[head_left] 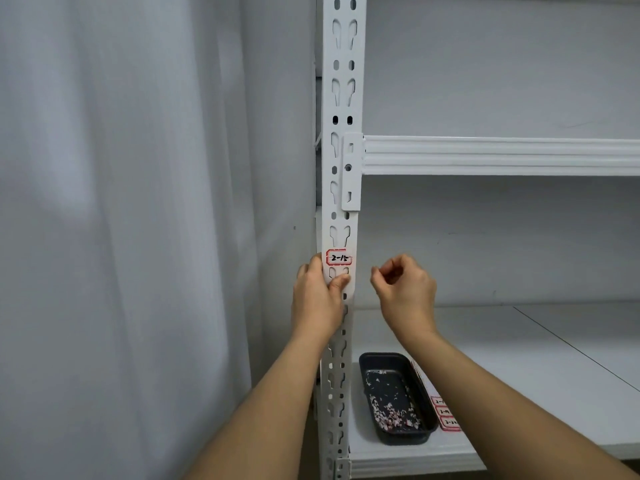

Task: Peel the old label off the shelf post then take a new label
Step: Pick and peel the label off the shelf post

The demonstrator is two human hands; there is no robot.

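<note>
A white label with a red border and handwritten "2-15" (339,258) is stuck flat on the white slotted shelf post (343,133). My left hand (320,299) wraps around the post just below the label, thumb across the front. My right hand (403,287) hovers to the right of the post, apart from it, fingers curled with thumb and forefinger pinched together; I cannot tell whether anything small is between them. A sheet of new red-bordered labels (445,412) lies on the lower shelf beside the tray.
A black tray (420,403) holding several torn label scraps sits on the lower shelf (519,358) near its front left corner. A white shelf beam (502,155) runs right from the post above. A grey curtain (138,202) hangs to the left.
</note>
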